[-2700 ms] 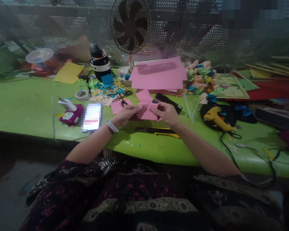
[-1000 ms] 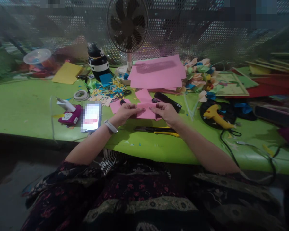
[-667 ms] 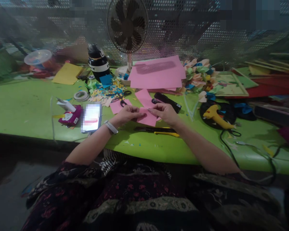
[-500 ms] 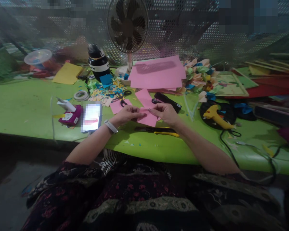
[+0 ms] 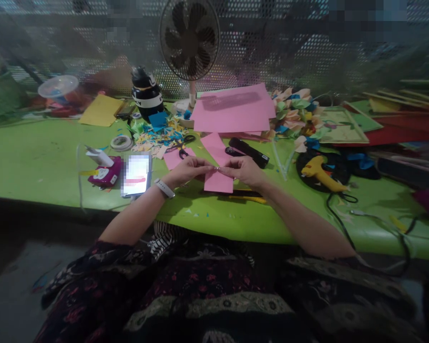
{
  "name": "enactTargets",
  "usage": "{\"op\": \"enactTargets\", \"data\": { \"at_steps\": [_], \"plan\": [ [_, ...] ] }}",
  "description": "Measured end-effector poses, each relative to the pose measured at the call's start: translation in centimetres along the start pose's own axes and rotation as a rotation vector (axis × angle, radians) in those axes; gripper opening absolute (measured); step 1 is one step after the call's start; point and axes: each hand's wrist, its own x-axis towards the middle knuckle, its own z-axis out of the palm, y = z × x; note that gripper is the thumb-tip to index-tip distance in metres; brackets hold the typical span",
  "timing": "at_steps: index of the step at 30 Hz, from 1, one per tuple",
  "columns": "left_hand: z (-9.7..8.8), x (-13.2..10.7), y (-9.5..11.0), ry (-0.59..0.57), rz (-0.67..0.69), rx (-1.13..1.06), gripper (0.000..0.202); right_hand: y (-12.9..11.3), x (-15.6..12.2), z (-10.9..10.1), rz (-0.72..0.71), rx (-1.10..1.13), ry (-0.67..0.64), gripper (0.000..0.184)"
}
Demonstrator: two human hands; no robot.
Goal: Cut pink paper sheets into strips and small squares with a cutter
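Observation:
Both hands hold one small pink paper piece (image 5: 219,181) above the green table (image 5: 39,157). My left hand (image 5: 188,169), with a white watch on its wrist, pinches the paper's top edge from the left. My right hand (image 5: 246,170) pinches the same edge from the right, fingertips almost touching the left ones. The paper hangs down from the pinch, tilted toward me. Under it lies a yellow-and-black cutter (image 5: 248,196). More pink pieces (image 5: 214,145) and black scissors (image 5: 182,145) lie just beyond my hands.
A phone (image 5: 137,173) and a purple tape dispenser (image 5: 103,172) sit left of my hands. A black stapler (image 5: 248,151), yellow glue gun (image 5: 320,174) with cord, paper flowers (image 5: 296,114), large pink sheets (image 5: 234,108), a fan (image 5: 189,38), a dark bottle (image 5: 148,93) and paper scraps (image 5: 157,133) crowd the table's back.
The pink piece went from being held flat and wide between both hands to hanging downward, pinched at its top edge. My fingertips have come closer together.

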Motion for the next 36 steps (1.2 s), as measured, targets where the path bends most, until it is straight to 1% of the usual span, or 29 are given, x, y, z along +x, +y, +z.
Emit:
{"op": "enactTargets", "data": {
  "at_steps": [5, 8, 13, 15, 18, 23, 25, 27, 29, 30, 32, 36],
  "plan": [
    [-0.3, -0.3, 0.4, 0.011, 0.037, -0.005, 0.021, -0.2, 0.1, -1.4, 0.082, 0.047, -0.02, 0.029],
    [-0.4, -0.4, 0.5, 0.007, 0.024, 0.012, 0.02, -0.3, 0.1, -1.8, 0.087, 0.041, -0.056, 0.024],
    [-0.3, 0.0, 0.1, -0.042, -0.003, 0.132, 0.013, -0.6, -0.1, -0.7, 0.066, -0.04, -0.18, 0.02],
    [-0.3, 0.1, 0.1, -0.054, 0.007, 0.175, 0.01, -0.7, -0.2, -0.4, 0.057, -0.049, -0.197, 0.019],
    [-0.6, 0.1, 0.5, -0.073, 0.006, 0.181, 0.01, -1.0, -0.4, -0.6, 0.05, -0.055, -0.196, 0.019],
    [-1.7, -0.4, 1.4, -0.113, -0.033, 0.109, 0.021, -2.0, -0.7, -2.2, 0.072, -0.067, -0.161, 0.02],
    [-2.2, -0.5, 1.5, -0.099, -0.026, 0.076, 0.023, -2.2, -0.7, -2.7, 0.08, -0.063, -0.137, 0.02],
    [-2.6, -0.5, 1.5, -0.04, 0.001, 0.032, 0.024, -2.2, -0.6, -3.0, 0.082, -0.049, -0.112, 0.021],
    [-2.5, -0.5, 1.3, 0.007, 0.018, -0.019, 0.027, -2.0, -0.5, -2.9, 0.084, -0.032, -0.099, 0.023],
    [-2.3, -0.5, 1.2, 0.011, 0.018, -0.032, 0.03, -1.8, -0.4, -2.7, 0.084, -0.025, -0.099, 0.024],
    [-1.7, -0.4, 1.0, -0.016, 0.009, -0.008, 0.031, -1.6, -0.4, -2.2, 0.082, -0.021, -0.104, 0.025],
    [-0.8, -0.2, 0.6, -0.103, 0.017, 0.139, 0.022, -1.5, -0.4, -1.1, 0.05, -0.086, -0.105, 0.023]
  ]
}}
